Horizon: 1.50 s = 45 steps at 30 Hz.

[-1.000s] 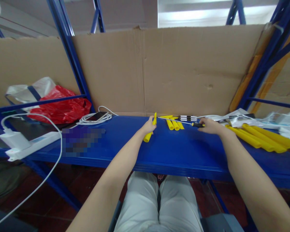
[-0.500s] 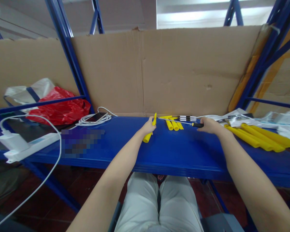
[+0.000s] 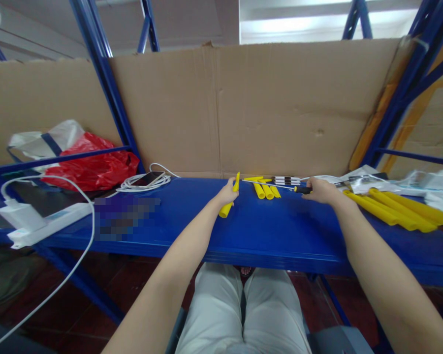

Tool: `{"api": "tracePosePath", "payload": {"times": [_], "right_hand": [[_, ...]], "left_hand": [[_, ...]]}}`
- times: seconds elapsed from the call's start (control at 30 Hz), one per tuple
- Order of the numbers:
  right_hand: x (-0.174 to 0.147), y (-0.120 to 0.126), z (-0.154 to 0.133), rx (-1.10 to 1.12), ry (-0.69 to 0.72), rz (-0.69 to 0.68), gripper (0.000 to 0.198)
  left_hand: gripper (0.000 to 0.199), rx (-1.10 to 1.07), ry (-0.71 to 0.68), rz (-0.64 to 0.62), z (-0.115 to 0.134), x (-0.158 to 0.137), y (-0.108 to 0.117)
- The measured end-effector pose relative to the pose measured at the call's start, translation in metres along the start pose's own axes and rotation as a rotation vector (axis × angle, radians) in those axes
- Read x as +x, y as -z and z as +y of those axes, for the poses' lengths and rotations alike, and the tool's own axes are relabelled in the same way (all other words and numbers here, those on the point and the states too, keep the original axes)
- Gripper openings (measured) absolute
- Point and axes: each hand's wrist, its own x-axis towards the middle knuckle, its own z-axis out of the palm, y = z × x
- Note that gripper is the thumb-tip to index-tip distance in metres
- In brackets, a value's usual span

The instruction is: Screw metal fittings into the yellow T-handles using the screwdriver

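Note:
My left hand (image 3: 227, 192) is closed around a yellow tube (image 3: 225, 211) with a pointed upper end, held tilted above the blue shelf top. In my right hand (image 3: 320, 191) is a screwdriver (image 3: 298, 190) with a dark and yellow handle. Its long thin shaft points left toward the tube; whether the tip touches it I cannot tell. Behind the shaft lie several short yellow tubes (image 3: 268, 191), some cut at a slant. White sticks with black bands (image 3: 286, 180) rest near the cardboard.
Longer yellow tubes (image 3: 395, 209) lie to the right, beside clear plastic packaging (image 3: 439, 189). On the left are a coiled white cable (image 3: 143, 185), a white power strip (image 3: 64, 220) and a red plastic bag (image 3: 92, 162). A cardboard wall (image 3: 273, 108) closes off the back.

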Motion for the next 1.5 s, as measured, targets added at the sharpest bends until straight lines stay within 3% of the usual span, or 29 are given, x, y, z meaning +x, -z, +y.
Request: {"api": "tracePosePath", "payload": {"times": [0.23,0.43,0.77,1.03,1.27,1.5], "right_hand": [[0.001,0.0016,0.0021,0.07,0.088,-0.065,0.023],[-0.0008,0.0032,-0.0025,-0.003,0.026,-0.019,0.025],[0.0002,0.0017,0.0003,0.089,0.081,-0.08,0.015],[-0.0008,-0.0001,-0.003,0.055,0.054,-0.006,0.02],[-0.0043,0.0063,-0.0063,0.127,0.072,-0.098,0.017],[-0.0017,0.0043,-0.0037,0.106,0.069,0.004,0.014]], "left_hand": [[0.064,0.002,0.008,0.012,0.0003,-0.0003,0.0004],[0.064,0.001,0.002,0.0,0.001,-0.001,0.0003],[0.063,-0.001,-0.007,0.003,-0.0032,0.0036,-0.0004],[0.064,0.007,-0.003,-0.007,0.0002,-0.0004,0.0003],[0.064,0.009,-0.002,-0.005,0.0009,-0.0015,0.0013],[0.064,0.02,-0.012,-0.004,0.0006,-0.0007,0.0008]]}}
